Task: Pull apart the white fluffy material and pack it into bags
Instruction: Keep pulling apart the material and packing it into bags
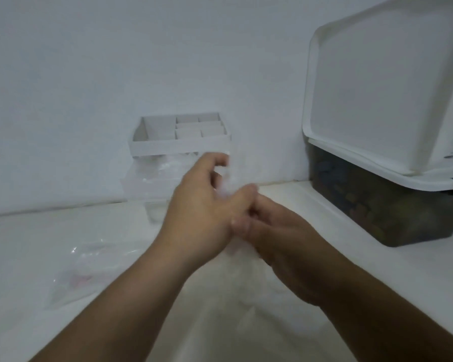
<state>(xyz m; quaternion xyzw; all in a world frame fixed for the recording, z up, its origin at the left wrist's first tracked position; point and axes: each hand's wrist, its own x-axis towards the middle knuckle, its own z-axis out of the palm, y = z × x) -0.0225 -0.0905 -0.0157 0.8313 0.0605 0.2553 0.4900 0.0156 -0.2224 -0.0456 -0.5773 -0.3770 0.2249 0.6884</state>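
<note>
My left hand [202, 205] and my right hand [283, 239] meet above the middle of the white table [285, 205]. Both are blurred by motion. A thin clear bag [242, 259] hangs between and below them, with a pale wisp of white fluffy material [224, 188] showing between my left fingers and thumb. My left fingers curl round the bag's top. My right fingers curl in under the left palm and pinch the same bag. How much fluff sits inside is hidden by the blur.
Another clear bag [89, 262] lies flat on the table at the left. A white compartment organiser [181, 146] stands on clear boxes against the back wall. At the right is a dark bin [377, 212] with its white lid [377, 87] tilted open.
</note>
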